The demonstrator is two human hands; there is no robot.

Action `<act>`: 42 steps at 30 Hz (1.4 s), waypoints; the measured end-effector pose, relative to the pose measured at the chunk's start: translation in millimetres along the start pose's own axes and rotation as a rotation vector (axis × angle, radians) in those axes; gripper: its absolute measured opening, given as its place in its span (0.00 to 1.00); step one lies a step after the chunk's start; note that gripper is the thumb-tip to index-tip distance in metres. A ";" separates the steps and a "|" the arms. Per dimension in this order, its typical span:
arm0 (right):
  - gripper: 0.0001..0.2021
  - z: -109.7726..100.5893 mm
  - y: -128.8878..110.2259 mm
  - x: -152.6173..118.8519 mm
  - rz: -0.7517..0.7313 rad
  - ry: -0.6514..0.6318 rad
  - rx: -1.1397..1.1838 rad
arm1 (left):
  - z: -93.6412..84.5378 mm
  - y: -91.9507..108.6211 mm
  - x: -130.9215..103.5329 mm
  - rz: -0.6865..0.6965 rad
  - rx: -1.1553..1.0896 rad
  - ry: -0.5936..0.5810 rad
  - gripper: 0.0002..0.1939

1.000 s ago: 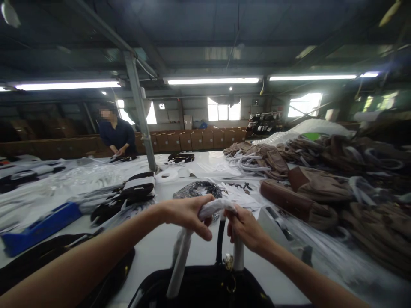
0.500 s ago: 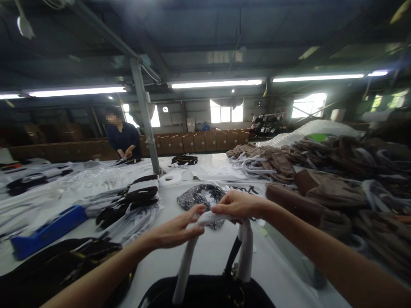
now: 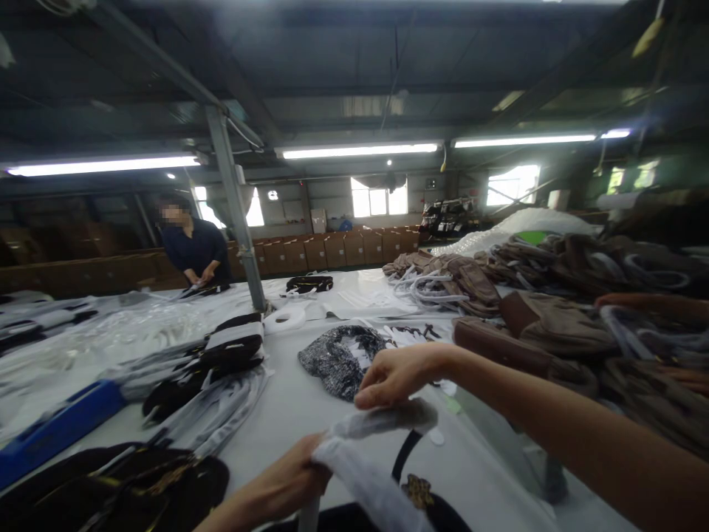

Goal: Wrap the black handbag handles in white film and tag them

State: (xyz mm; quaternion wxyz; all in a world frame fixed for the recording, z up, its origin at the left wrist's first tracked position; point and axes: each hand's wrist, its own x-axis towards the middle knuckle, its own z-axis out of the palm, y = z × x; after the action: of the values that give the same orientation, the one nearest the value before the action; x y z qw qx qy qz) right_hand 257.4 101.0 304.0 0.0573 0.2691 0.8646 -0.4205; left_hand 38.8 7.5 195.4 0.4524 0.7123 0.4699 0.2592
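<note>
A black bag (image 3: 446,515) sits at the near edge of the view, only its dark, rounded top showing. Its raised handle (image 3: 382,421) is covered in cloudy white wrapping (image 3: 374,476), loose and wrinkled, bending over to the right at the top. A thin black strap (image 3: 405,457) curves beneath it, near a gold-coloured ornament (image 3: 418,490). The bag's lower part is out of view.
</note>
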 end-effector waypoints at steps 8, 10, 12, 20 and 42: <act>0.18 10.3 17.4 -3.3 0.002 -0.062 0.255 | 7.4 -66.2 15.7 0.038 -0.299 0.357 0.19; 0.19 14.0 50.2 -12.9 0.017 -0.052 0.336 | 7.3 -85.8 14.2 -0.002 -0.400 0.438 0.19; 0.20 23.3 79.6 -18.3 -0.005 -0.020 0.377 | 7.4 -100.2 12.9 -0.064 -0.534 0.496 0.19; 0.22 57.5 98.4 16.9 -0.243 0.378 0.655 | -28.0 -90.2 8.3 -0.181 -0.368 0.491 0.26; 0.21 24.9 86.1 25.6 -0.318 0.674 0.643 | -49.2 -45.2 -0.4 -0.225 -0.335 -0.183 0.15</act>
State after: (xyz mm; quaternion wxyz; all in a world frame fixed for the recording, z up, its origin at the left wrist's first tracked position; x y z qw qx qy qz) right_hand 276.7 136.0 219.8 -0.3766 0.2589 0.6916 -0.5593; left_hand -20.1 33.6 177.7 0.6313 0.5909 0.4537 0.2157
